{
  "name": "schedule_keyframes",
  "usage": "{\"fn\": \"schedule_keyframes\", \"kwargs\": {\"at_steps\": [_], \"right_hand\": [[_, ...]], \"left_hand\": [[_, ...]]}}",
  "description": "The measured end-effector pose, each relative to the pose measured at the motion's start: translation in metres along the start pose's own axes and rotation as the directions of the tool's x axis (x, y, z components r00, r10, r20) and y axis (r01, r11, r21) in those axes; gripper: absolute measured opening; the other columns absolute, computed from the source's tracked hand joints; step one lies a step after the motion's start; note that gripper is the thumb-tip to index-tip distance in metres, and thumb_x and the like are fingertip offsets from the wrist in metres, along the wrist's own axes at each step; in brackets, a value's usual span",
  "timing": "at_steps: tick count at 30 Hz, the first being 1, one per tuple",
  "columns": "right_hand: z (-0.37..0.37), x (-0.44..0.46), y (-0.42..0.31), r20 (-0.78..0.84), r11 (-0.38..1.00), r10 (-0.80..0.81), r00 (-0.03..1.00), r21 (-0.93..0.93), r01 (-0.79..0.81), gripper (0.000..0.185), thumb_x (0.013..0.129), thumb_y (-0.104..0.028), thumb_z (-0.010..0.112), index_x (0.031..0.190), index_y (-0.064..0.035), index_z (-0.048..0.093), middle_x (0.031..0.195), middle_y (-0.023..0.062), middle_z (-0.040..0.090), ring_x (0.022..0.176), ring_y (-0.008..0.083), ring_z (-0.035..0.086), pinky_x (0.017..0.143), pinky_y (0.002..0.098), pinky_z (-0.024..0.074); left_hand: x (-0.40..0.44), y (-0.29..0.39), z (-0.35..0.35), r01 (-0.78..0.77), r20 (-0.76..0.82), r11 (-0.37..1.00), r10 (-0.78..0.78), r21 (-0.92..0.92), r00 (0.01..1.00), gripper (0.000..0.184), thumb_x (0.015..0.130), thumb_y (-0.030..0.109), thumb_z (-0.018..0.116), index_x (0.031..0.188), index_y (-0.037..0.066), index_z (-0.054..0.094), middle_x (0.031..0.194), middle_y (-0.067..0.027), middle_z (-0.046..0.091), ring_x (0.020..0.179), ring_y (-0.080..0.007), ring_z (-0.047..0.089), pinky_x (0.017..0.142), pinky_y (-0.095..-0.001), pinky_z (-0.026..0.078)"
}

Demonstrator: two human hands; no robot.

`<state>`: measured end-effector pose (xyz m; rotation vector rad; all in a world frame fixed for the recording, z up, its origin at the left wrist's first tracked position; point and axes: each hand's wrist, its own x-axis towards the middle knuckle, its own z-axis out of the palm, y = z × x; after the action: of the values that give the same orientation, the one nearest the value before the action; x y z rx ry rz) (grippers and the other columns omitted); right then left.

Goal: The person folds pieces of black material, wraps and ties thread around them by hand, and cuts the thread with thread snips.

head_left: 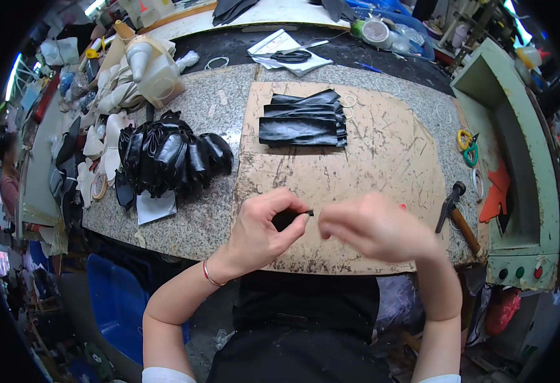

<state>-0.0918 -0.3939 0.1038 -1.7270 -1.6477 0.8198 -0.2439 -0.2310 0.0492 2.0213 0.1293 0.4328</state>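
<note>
My left hand (267, 226) is over the front of the tan board (382, 159), thumb and forefinger pinched on a small black piece (309, 212), most of it hidden by the hand. Just right of it, my right hand (372, 226) is blurred by motion with its fingers curled; whether it holds anything cannot be made out. Beyond both hands, a stack of flat shiny black strips (302, 121) lies on the board. To the left, a heap of folded shiny black pieces (171, 153) rests on the speckled tabletop.
A hammer (463, 223), green-and-yellow scissors (468, 150) and an orange piece (495, 191) lie at the right beside a green metal frame (516, 127). White paper (286, 51) lies at the back. A plastic container (158, 76) stands back left. A person (8, 166) is at far left.
</note>
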Motion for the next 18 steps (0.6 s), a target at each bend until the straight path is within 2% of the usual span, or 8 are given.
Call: {"fn": "schedule_keyframes", "kwargs": {"at_steps": [6, 9, 10, 11, 13, 15, 17, 18], "right_hand": [[0.043, 0.005, 0.034, -0.173, 0.989, 0.062, 0.983, 0.142, -0.037, 0.008, 0.092, -0.011, 0.059, 0.094, -0.0042, 0.062, 0.073, 0.0147, 0.063, 0.067, 0.0351, 0.064, 0.06, 0.0417, 0.0486], [0.043, 0.004, 0.02, -0.27, 0.997, -0.022, 0.963, -0.082, 0.0, 0.006, 0.091, -0.011, 0.06, 0.093, -0.0059, 0.063, 0.07, 0.0152, 0.062, 0.064, 0.0353, 0.063, 0.058, 0.0423, 0.048], [0.045, 0.002, 0.01, -0.309, 0.97, -0.105, 0.945, -0.24, 0.029, 0.005, 0.09, -0.012, 0.06, 0.089, -0.0079, 0.062, 0.068, 0.0153, 0.06, 0.063, 0.035, 0.063, 0.057, 0.0434, 0.048], [0.042, -0.002, -0.007, -0.194, 0.985, -0.019, 0.981, -0.172, -0.015, 0.004, 0.088, -0.013, 0.061, 0.085, -0.0096, 0.061, 0.066, 0.0137, 0.059, 0.062, 0.0338, 0.063, 0.056, 0.0447, 0.0479], [0.051, 0.0, 0.005, -0.305, 0.998, -0.038, 0.952, -0.058, 0.021, 0.007, 0.088, -0.017, 0.06, 0.086, -0.0105, 0.059, 0.063, 0.016, 0.06, 0.059, 0.0371, 0.063, 0.054, 0.0483, 0.0476], [0.055, -0.001, 0.005, -0.327, 0.997, -0.052, 0.944, -0.074, 0.029, 0.007, 0.088, -0.017, 0.06, 0.086, -0.0104, 0.058, 0.064, 0.016, 0.06, 0.06, 0.0377, 0.063, 0.054, 0.049, 0.0475], [0.056, 0.002, 0.004, -0.32, 0.997, -0.053, 0.946, -0.067, 0.033, 0.008, 0.089, -0.017, 0.059, 0.086, -0.0103, 0.058, 0.064, 0.0159, 0.06, 0.06, 0.0378, 0.063, 0.054, 0.049, 0.0475], [0.058, 0.003, 0.002, -0.329, 0.999, -0.028, 0.944, -0.043, 0.015, 0.008, 0.089, -0.018, 0.059, 0.085, -0.0102, 0.058, 0.065, 0.0157, 0.06, 0.06, 0.0376, 0.063, 0.054, 0.0485, 0.0475]], "left_hand": [[-0.007, 0.015, -0.013, 0.39, 0.211, 0.766, -0.328, -0.51, 0.921, 0.011, 0.084, 0.006, 0.071, 0.09, -0.002, 0.068, 0.079, -0.0055, 0.068, 0.074, -0.0082, 0.062, 0.065, -0.0254, 0.048], [-0.013, 0.017, -0.001, 0.045, 0.234, 0.999, -0.046, 0.007, 0.971, 0.008, 0.085, 0.005, 0.069, 0.091, -0.001, 0.068, 0.079, -0.0033, 0.067, 0.073, -0.0058, 0.06, 0.063, -0.0255, 0.049], [-0.012, 0.009, 0.0, 0.016, 0.102, 1.0, -0.019, 0.027, 0.995, 0.008, 0.086, 0.005, 0.067, 0.091, -0.001, 0.068, 0.079, -0.0041, 0.068, 0.072, -0.0069, 0.061, 0.064, -0.0264, 0.05], [-0.009, 0.009, -0.009, 0.398, 0.121, 0.893, -0.38, -0.209, 0.917, 0.009, 0.085, 0.006, 0.067, 0.092, -0.001, 0.068, 0.079, -0.0072, 0.068, 0.072, -0.0111, 0.063, 0.066, -0.028, 0.051], [-0.007, 0.017, -0.024, 0.313, 0.156, 0.832, -0.272, -0.457, 0.95, 0.012, 0.084, 0.007, 0.068, 0.094, 0.0, 0.068, 0.079, -0.0093, 0.068, 0.072, -0.0144, 0.065, 0.067, -0.029, 0.051], [-0.009, 0.016, -0.011, -0.003, 0.294, 0.999, 0.012, -0.032, 0.956, 0.012, 0.084, 0.007, 0.068, 0.092, -0.001, 0.066, 0.08, -0.0085, 0.067, 0.072, -0.0137, 0.064, 0.066, -0.0286, 0.05], [-0.001, 0.014, -0.017, 0.126, 0.072, 0.992, -0.126, 0.009, 0.989, 0.011, 0.083, 0.007, 0.067, 0.09, -0.001, 0.064, 0.08, -0.0119, 0.066, 0.07, -0.0193, 0.064, 0.065, -0.0313, 0.05], [0.001, 0.029, -0.032, 0.436, 0.217, 0.833, -0.382, -0.339, 0.898, 0.011, 0.083, 0.007, 0.067, 0.09, -0.001, 0.064, 0.078, -0.0137, 0.064, 0.068, -0.0216, 0.064, 0.062, -0.0324, 0.05]]}}
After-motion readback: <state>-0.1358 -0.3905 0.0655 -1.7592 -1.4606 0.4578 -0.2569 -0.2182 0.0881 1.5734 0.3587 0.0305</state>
